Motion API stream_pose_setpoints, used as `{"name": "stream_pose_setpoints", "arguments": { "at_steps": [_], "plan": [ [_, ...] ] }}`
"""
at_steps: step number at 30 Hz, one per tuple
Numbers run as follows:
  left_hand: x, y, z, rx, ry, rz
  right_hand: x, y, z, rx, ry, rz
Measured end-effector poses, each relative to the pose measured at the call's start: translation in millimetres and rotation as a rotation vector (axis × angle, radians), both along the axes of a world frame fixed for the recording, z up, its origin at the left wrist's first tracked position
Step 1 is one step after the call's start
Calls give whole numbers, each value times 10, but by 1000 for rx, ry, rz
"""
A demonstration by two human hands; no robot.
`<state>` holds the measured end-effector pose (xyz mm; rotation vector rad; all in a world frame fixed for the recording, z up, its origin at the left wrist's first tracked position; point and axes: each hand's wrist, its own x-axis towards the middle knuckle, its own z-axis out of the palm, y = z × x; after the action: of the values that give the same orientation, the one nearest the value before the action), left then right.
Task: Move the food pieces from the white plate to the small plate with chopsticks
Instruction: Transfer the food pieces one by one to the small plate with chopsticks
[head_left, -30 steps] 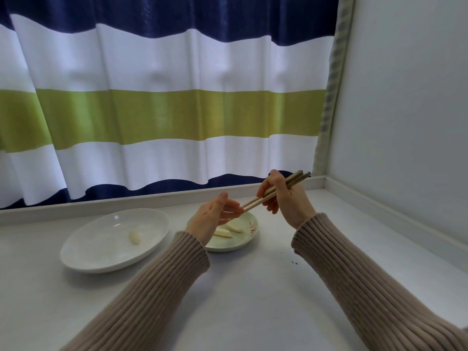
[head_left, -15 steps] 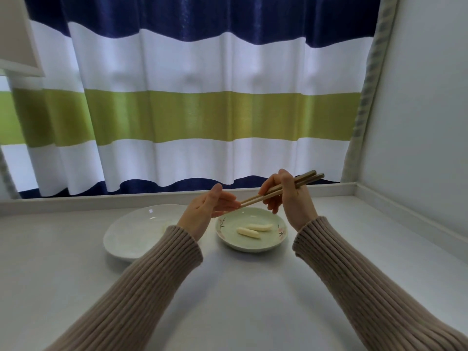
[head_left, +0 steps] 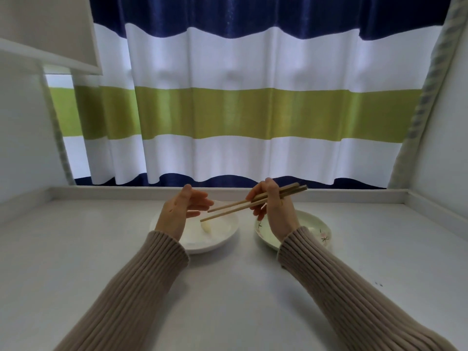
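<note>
Right hand point(head_left: 274, 211) clamped on a pair of light wooden chopsticks point(head_left: 243, 206), tips slightly apart and pointing left, hovering just above a pale, elongated food piece point(head_left: 206, 226). Food piece lying in the plain white oval plate point(head_left: 222, 239) on the pale counter point(head_left: 228, 300). Left hand point(head_left: 181, 211) raised over that plate's left side, fingers loosely curled and apart, holding nothing. Small greenish round plate with flower marks point(head_left: 321, 229) to the right, near the white plate but not touching, partly hidden behind the right wrist; contents not discernible. Beige ribbed sleeves point(head_left: 354, 295) on both arms. Striped navy, white and green curtain point(head_left: 253, 110) behind.
</note>
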<state>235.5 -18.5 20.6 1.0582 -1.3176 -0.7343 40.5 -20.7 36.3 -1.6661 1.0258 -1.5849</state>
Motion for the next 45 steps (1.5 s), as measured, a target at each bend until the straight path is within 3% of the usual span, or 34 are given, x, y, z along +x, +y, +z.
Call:
{"name": "stream_pose_setpoints", "arguments": {
  "at_steps": [5, 9, 13, 36, 45],
  "plan": [
    [98, -7, -87, 0, -268, 109, 83, -30, -141, 8, -4, -23],
    [21, 26, -147, -1, -571, 75, 81, -18, -195, 9, -1, -44],
    [-117, 35, -241, -27, -754, -25, 67, -13, -227, 1, 20, -67],
    [-174, 79, -223, -84, -762, -36, 36, -1, -234, -35, 103, -44],
    [-130, 52, -195, -140, -588, -5, -7, 62, -104, -80, 20, -69]
  ]
}}
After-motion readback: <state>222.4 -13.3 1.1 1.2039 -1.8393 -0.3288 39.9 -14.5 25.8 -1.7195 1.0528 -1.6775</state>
